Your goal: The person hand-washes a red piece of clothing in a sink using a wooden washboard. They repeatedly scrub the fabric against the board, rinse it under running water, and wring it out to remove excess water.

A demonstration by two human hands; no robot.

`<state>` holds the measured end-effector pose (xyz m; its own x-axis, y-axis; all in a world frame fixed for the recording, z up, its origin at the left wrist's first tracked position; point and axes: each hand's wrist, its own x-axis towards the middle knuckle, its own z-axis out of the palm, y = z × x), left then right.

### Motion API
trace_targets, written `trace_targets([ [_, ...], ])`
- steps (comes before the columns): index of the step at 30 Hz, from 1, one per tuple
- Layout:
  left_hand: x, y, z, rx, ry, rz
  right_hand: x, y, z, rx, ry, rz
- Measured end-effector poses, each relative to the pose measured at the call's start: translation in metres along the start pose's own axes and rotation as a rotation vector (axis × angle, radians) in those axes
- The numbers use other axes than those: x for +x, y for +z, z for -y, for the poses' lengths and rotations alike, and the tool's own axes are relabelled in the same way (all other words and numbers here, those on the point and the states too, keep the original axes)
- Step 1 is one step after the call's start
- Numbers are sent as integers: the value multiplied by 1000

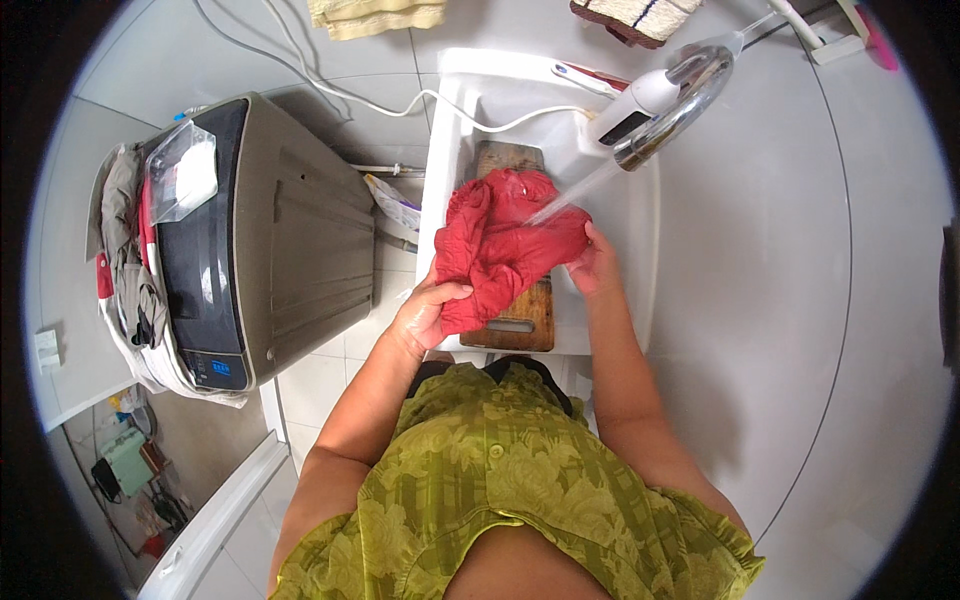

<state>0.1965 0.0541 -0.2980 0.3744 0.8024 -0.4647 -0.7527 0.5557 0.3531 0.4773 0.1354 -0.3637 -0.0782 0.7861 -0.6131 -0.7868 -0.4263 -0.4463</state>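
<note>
A wet red cloth garment (510, 247) is spread between my two hands above the sink. My left hand (427, 311) grips its lower left edge, thumb on top. On the other side my right hand (594, 262) holds the right edge, its fingers partly hidden behind the fabric. From the chrome spout of the faucet (641, 142) a stream of water (574, 196) falls onto the middle of the garment. Beneath it a worn wooden board (517, 322) with a slot near its lower end lies lengthwise in the white sink (637, 300).
Left of the sink stands a top-loading washing machine (315, 247) with clothes (127, 225) and a plastic bag (184, 176) on its lid. A white cord (405, 112) runs to the faucet. Towels (379, 15) hang at the wall. A white door frame (217, 517) is at lower left.
</note>
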Motion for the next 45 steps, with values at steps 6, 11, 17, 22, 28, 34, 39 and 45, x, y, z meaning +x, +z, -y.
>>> trace_targets([
  [6, 3, 3, -11, -169, 35, 7, -7, 32, -11, -211, 193, 87],
  [11, 2, 1, -24, -284, 96, -20, -4, 48, -31, -169, 308, 152],
  [17, 3, 0, -18, -137, 89, -11, 26, 30, -31, -376, 273, 106],
  [22, 1, 2, -10, -82, 67, -19, 16, 33, -25, -200, 52, 144],
  [28, 9, 0, -4, -59, 32, -86, 22, 36, -22, 114, 118, -60],
  [34, 18, 5, 2, -4, 20, -108, 28, 28, -40, -58, 384, 85],
  [39, 29, 1, 3, 46, 1, -62, -10, 64, -12, -349, 289, 208],
  [45, 33, 2, 11, -14, -13, -39, -33, 54, 10, -718, -179, 170],
])
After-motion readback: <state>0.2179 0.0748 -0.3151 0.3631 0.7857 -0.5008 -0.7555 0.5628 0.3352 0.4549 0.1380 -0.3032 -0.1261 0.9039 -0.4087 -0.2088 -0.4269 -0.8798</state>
